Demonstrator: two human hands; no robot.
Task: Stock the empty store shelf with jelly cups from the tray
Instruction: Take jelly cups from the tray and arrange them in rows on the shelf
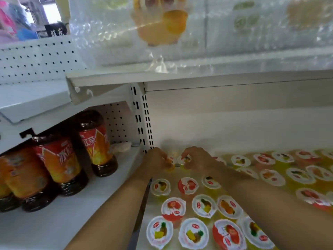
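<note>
At frame centre, our left hand (158, 160) and right hand (195, 157) each pinch a small foil-lidded jelly cup (185, 159) (placement step); next we release both squarely on the white metal shelf (180, 173).

Both arms reach to the shelf (234, 127) back corner: the left hand (156, 160) and right hand (197, 158) each pinch a jelly cup (details blurred) behind rows of jelly cups (198, 210); tea bottles (59, 159) stand left.

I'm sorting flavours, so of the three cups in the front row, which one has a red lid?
The right cup: its lid is red strawberry, while the left cup and middle cup have white lids with yellow fruit.
</note>
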